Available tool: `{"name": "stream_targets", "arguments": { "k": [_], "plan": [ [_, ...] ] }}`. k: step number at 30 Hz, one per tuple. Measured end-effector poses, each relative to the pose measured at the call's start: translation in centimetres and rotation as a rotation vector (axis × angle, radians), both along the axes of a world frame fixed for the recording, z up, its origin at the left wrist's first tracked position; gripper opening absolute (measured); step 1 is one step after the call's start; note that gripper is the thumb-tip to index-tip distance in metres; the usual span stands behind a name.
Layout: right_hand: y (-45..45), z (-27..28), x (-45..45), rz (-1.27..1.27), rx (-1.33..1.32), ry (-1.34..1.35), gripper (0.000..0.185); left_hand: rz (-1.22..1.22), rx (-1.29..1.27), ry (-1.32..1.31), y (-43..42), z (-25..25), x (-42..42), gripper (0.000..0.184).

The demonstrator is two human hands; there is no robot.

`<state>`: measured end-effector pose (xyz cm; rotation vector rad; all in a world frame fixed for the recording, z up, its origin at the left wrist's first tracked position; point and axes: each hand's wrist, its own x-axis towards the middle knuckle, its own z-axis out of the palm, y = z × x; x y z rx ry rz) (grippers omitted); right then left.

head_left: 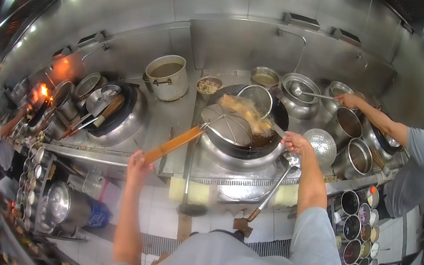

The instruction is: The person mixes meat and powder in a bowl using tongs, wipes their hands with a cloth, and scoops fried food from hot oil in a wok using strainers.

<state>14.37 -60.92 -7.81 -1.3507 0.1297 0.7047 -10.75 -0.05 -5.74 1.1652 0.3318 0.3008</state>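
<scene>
My left hand (137,167) is closed round the flat wooden handle of a wire-mesh skimmer (227,126). The skimmer's domed mesh lies over the near left side of a large dark wok (280,109). My right hand (294,143) grips the short handle of a second round strainer (256,96), whose ring tilts up over the wok. Golden fried food (245,110) sits between the two strainers, above dark oil. A ladle (272,192) with a brown grip rests below my right hand, its bowl near the wok's rim.
A tall pot (167,77) stands back left, beside a small bowl of food bits (209,85). A perforated strainer (320,146) lies on the right. At far right a co-worker's hand (350,101) holds another ladle (312,94). Flames (44,90) rise at far left near another person.
</scene>
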Motion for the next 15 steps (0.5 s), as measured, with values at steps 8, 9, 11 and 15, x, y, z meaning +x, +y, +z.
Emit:
{"name": "stream_targets", "arguments": {
  "k": [8, 9, 11, 15],
  "plan": [
    [-2.9, 0.7, -4.7, -0.063, 0.132, -0.096, 0.017, -0.06, -0.003, 0.004, -1.4, -1.0, 0.2, 0.036],
    [-2.3, 1.6, -5.6, -0.063, 0.127, -0.094, 0.017, -0.06, -0.01, -0.002, -1.6, -1.2, 0.2, 0.036],
    [-0.6, 3.0, -7.4, -0.192, -0.071, -0.24, 0.022, -0.073, -0.027, -0.008, -1.9, -1.4, 0.2, 0.036],
    [1.6, 3.8, -7.9, -0.204, -0.287, -0.328, 0.031, -0.097, -0.033, 0.014, -2.4, -0.5, 0.0, 0.037]
  ]
}}
